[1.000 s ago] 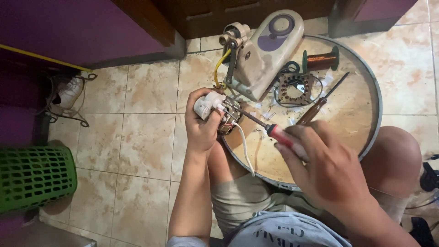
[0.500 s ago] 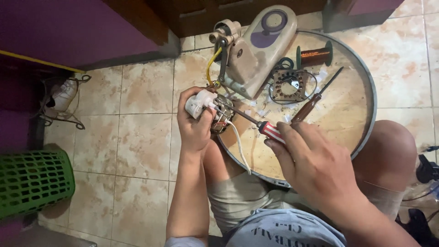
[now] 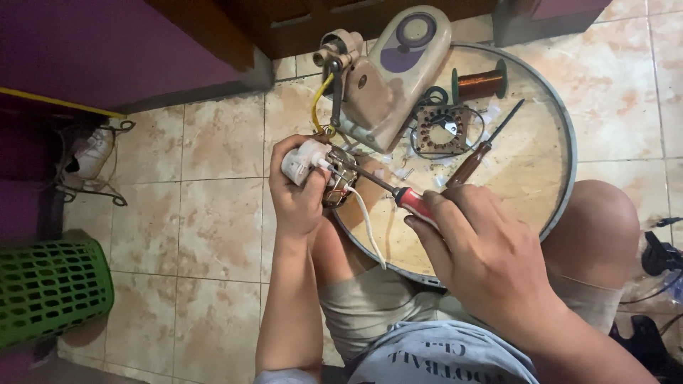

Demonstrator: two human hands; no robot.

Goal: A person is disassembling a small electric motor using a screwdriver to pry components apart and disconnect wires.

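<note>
While the left hand (image 3: pixel 299 195) clasps a small white motor part (image 3: pixel 313 165) with coppery windings exposed, its white wire (image 3: pixel 366 226) trails below the grip. The right hand (image 3: pixel 484 259) grips a red-handled screwdriver (image 3: pixel 398 193), its tip touching the part.

No package, sign or screen is visible here. The only label-like thing is the oval purple panel (image 3: pixel 413 44) on the cream fan housing (image 3: pixel 398 78) at the top of the round tray (image 3: pixel 562 142) — smooth, darker ring inside, its markings too small to see.
</note>
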